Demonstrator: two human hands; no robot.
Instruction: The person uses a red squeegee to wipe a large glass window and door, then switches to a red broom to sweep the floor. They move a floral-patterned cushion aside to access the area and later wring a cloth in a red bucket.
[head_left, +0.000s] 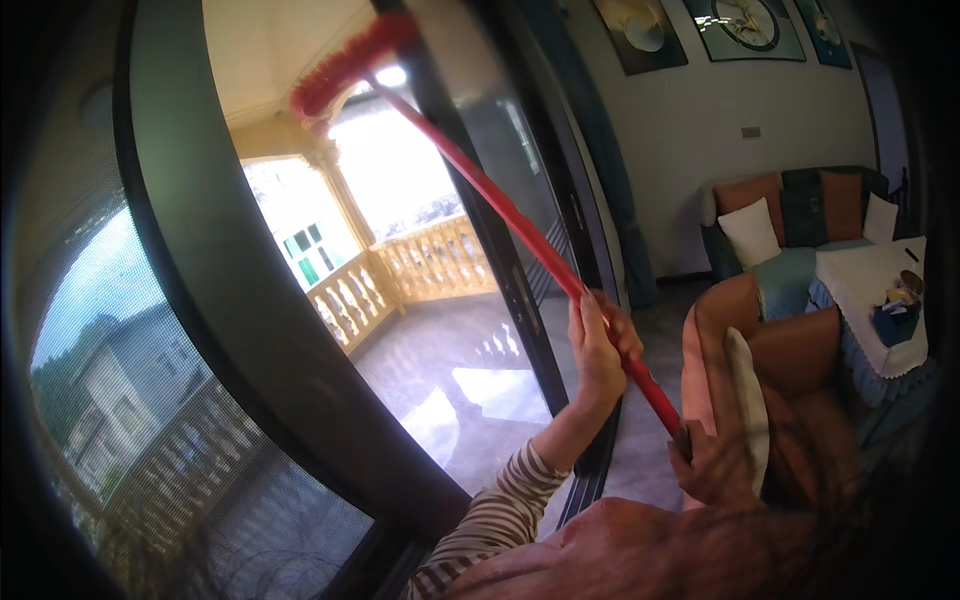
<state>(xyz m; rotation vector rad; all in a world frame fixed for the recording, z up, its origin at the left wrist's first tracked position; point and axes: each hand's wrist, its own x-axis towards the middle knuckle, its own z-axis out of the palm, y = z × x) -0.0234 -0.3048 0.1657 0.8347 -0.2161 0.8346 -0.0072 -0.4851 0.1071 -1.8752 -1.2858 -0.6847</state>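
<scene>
A long-handled broom (510, 214) with a red pole slants up and away from me. Its red bristle head (349, 67) is raised at the top of the doorway, blurred, near the dark sliding-door frame (469, 169); whether it touches the frame I cannot tell. Midway along the pole, my left hand (600, 349) is wrapped around it, below a striped sleeve. My right hand (709, 465) grips the pole's lower end, partly shaded and behind strands of hair.
A mesh screen panel (247, 480) stands at left. Beyond the doorway lies a balcony with a balustrade (431, 255). To the right are a brown armchair (795, 352), a sofa (795, 262), a cloth-covered table (847, 274) and a blue curtain (600, 150). Framed pictures (641, 37) hang above.
</scene>
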